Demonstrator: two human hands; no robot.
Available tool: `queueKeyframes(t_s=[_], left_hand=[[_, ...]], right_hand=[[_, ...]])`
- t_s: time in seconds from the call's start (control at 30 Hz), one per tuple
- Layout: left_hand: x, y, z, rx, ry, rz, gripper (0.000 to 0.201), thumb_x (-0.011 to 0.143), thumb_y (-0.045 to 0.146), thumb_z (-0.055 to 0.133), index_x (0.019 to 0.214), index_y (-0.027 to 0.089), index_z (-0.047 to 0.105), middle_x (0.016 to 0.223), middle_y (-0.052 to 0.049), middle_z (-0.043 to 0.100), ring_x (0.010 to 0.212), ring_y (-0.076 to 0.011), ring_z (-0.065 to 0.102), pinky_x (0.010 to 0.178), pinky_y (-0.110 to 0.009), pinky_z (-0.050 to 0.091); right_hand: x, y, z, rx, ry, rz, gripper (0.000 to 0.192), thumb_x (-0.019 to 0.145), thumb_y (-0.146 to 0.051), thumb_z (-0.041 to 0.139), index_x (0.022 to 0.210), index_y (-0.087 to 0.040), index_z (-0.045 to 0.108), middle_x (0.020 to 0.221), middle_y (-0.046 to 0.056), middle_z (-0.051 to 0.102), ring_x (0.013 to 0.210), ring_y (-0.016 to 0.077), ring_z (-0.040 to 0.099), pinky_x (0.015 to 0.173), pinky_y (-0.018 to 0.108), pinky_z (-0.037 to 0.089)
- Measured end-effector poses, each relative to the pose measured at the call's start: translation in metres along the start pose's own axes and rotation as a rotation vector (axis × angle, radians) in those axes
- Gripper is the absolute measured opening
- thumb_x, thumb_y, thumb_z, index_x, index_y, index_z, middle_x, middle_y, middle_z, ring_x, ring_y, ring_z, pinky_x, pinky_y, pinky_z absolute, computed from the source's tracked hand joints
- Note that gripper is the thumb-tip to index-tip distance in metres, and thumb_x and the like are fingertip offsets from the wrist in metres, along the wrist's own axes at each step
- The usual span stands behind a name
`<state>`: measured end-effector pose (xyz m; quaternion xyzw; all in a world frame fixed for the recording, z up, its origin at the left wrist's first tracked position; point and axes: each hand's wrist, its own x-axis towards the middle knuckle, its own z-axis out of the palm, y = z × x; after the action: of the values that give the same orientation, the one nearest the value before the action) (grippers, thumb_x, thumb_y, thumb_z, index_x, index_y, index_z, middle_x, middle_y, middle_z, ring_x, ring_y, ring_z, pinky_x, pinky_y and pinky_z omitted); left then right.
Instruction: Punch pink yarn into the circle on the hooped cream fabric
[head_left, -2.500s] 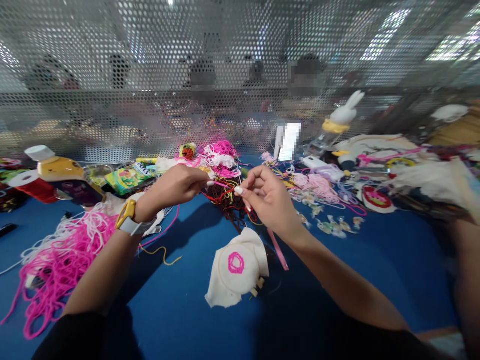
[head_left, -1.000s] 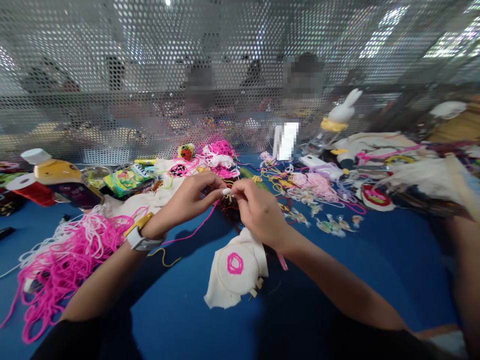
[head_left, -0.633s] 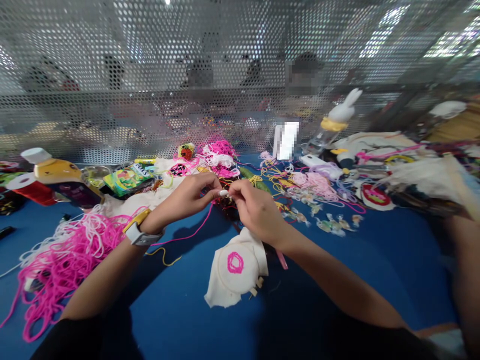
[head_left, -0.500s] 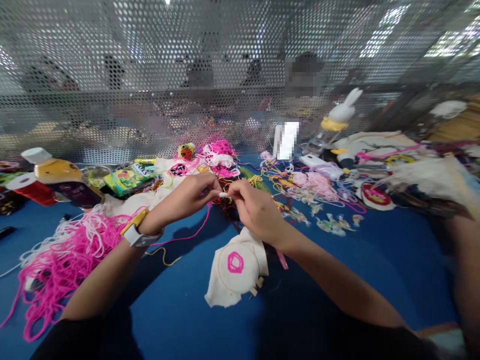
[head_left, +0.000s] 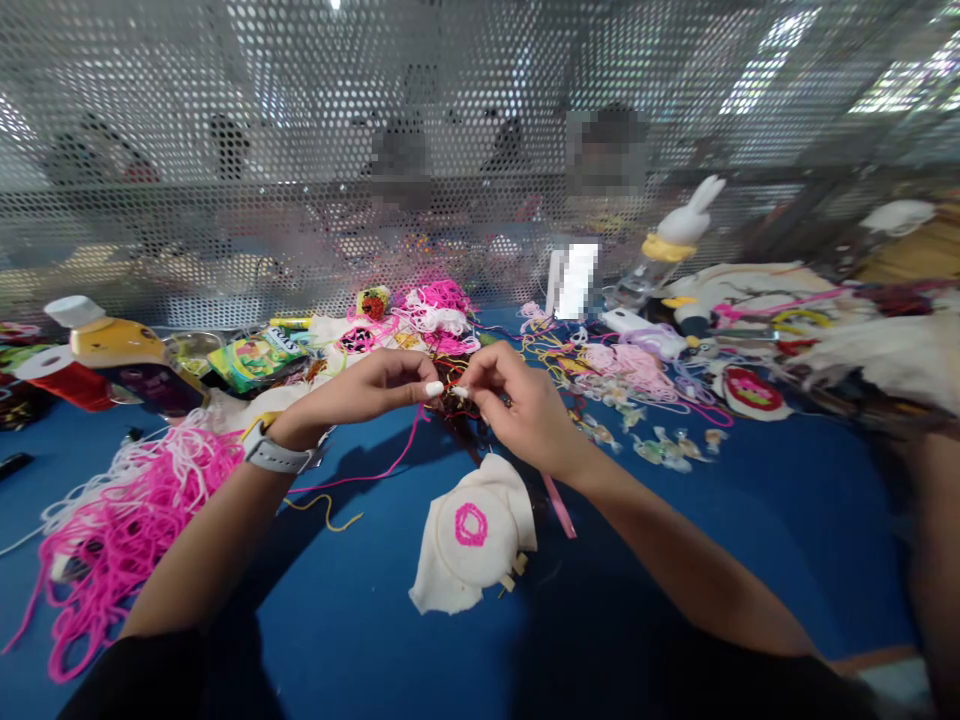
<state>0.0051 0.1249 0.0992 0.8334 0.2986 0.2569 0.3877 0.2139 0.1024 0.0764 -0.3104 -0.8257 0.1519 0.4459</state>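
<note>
Across the blue felt-covered table (head_left: 675, 560) I see a big heap of loose pink and white yarn (head_left: 127, 510) at near left, then a round wooden embroidery hoop with cream cloth and a pink stitched ring (head_left: 471, 535) near centre. Just beyond it my left hand (head_left: 360, 388) and right hand (head_left: 517, 405) meet fingertip to fingertip, both pinched on a thin pink strand of yarn (head_left: 375, 473) that trails down leftward onto the felt.
</note>
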Motion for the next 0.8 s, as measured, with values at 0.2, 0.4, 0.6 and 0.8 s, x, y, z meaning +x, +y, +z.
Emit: queueKeyframes(t_s=[0.2,0.4,0.6,0.8], left_hand=[[0.006,-0.016,0.005,-0.256,-0.070,-0.087,0.033,0.085,0.046,0.052,0.077,0.014,0.054,0.071,-0.004,0.062,0.050,-0.0098,0.055,0.049,-0.022,0.045],[0.006,-0.014,0.004,-0.245,0.012,-0.130,0.017,0.079,0.029,0.063,0.081,0.012,0.065,0.067,-0.001,0.063,0.054,-0.0075,0.053,0.052,-0.019,0.042],[0.006,-0.006,0.006,-0.143,0.102,-0.096,0.014,0.078,0.023,0.064,0.070,0.012,0.064,0.065,-0.001,0.062,0.061,-0.0094,0.055,0.061,-0.021,0.044],[0.006,-0.002,0.009,-0.055,0.212,-0.013,0.020,0.079,0.028,0.064,0.067,0.012,0.060,0.062,0.000,0.056,0.057,-0.0087,0.050,0.053,-0.019,0.039]], right_hand=[[0.000,0.003,0.000,0.001,-0.003,-0.024,0.023,0.078,0.000,0.047,0.087,-0.021,0.045,0.073,-0.004,0.053,0.061,0.0070,0.051,0.059,0.019,0.039],[-0.001,0.001,0.000,-0.127,-0.053,-0.128,0.017,0.084,-0.003,0.041,0.084,-0.020,0.045,0.073,-0.002,0.054,0.062,0.0089,0.051,0.060,0.021,0.038],[-0.002,-0.001,-0.001,-0.143,-0.073,-0.144,0.017,0.083,-0.003,0.039,0.082,-0.019,0.044,0.070,-0.001,0.052,0.061,0.0093,0.048,0.058,0.021,0.036],[-0.001,-0.003,-0.001,-0.148,0.005,-0.086,0.019,0.080,-0.002,0.040,0.081,-0.020,0.044,0.067,-0.003,0.052,0.056,0.0082,0.047,0.055,0.021,0.035]])
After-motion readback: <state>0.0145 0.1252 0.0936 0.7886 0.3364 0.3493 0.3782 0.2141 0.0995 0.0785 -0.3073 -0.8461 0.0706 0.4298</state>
